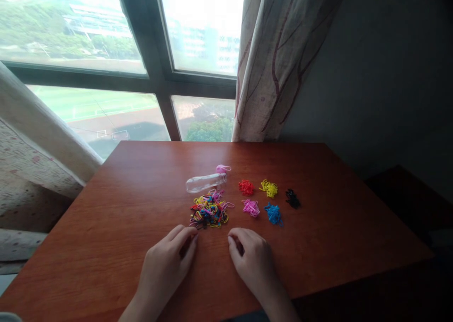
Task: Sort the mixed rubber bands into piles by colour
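While the left hand [171,250] rests with thumb and forefinger bent toward each other at the near edge of the mixed pile of elastic bands [209,211], the right hand [253,252] lies apart from it, loosely curled. Nothing shows in either hand; whether the fingertips meet, or the left ones touch a band, I cannot tell.

The mixed pile sits on the bench [318,253], ahead of and between the hands. To its right lie red bands [246,187], pink bands [251,208], yellow bands [269,188], blue bands [273,213] and black bands [292,198], with narrow gaps; a sweeping sleeve or finger could merge neighbouring colours, and tangled loops might drag others along.

Just behind the mixed pile, a clear bottle [203,183] lies on its side, no bands visible inside; a knock could roll it into the pile. Beside its mouth is a looped pink cap [221,169].
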Motion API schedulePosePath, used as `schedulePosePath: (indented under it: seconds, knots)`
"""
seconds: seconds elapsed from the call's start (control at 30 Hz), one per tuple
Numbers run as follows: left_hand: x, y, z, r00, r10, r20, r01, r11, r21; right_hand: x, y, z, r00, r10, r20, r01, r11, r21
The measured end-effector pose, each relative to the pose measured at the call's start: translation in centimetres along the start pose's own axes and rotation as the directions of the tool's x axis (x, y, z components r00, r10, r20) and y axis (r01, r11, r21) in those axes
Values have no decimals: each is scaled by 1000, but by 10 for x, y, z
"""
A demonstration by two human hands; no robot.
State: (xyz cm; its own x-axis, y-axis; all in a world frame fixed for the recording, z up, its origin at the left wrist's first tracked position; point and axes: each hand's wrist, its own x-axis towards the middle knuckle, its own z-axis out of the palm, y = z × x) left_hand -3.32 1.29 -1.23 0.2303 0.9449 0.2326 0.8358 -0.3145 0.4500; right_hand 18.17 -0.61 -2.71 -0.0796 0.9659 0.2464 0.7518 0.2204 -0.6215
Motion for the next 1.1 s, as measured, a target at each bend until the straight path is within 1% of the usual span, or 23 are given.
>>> schedulePosePath:
  seconds: [0.2,0.43,0.6,0.7,0.83,0.93,1.1]
  knots:
    - [0,1,1,1000,10,21,-11,999,35,2,0,2,1000,23,-17,-23,998,-51]
    - [0,-1,1,998,26,59,-29,998,58,8,0,6,996,40,-74,-48,993,-111]
    - [1,-1,1,997,29,67,-32,998,45,19,-1,12,993,-10,-117,0,996,-90]
    - [1,-1,1,997,30,67,-32,999,32,24,-3,15,992,-53,-113,39,992,-124]
    - [1,-2,2,997,28,76,-30,999,30,25,-2,16,994,-44,-101,29,989,-145]
    - [1,-1,2,997,25,76,-28,999,34,23,0,15,995,-24,-101,14,995,-101]
    - [0,-1,0,997,12,82,-13,1000,4,20,2,12,991,49,-127,-39,996,81]
